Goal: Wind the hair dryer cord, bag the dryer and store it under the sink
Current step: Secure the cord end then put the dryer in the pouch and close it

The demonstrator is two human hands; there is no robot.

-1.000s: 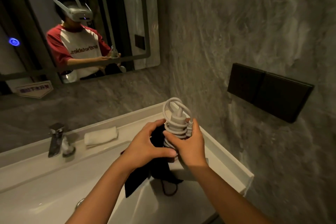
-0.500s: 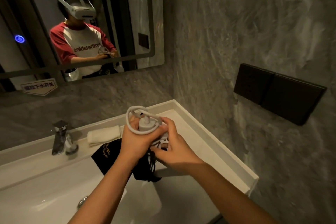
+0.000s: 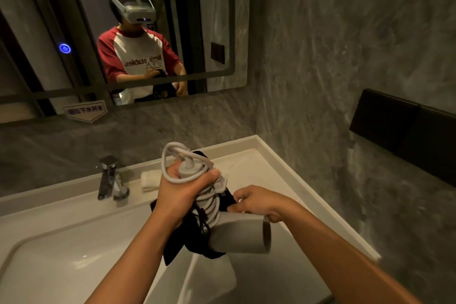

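Observation:
I hold a light grey hair dryer over the sink, handle pointing up and barrel toward me. Its pale cord is wound in loops around the handle. My left hand is closed around the upper handle and the cord loops. A black drawstring bag hangs beneath and behind the dryer. My right hand pinches the bag's edge beside the handle, just above the barrel. Most of the bag's opening is hidden by the dryer and my hands.
The white sink basin lies below my hands, with a chrome tap and a folded white towel on its back ledge. A mirror hangs above. A black wall panel sticks out on the right wall.
The dryer has turned so its barrel now shows, pointing toward me. My right hand moved from the handle to the bag's edge. The bag now hangs lower under the dryer.

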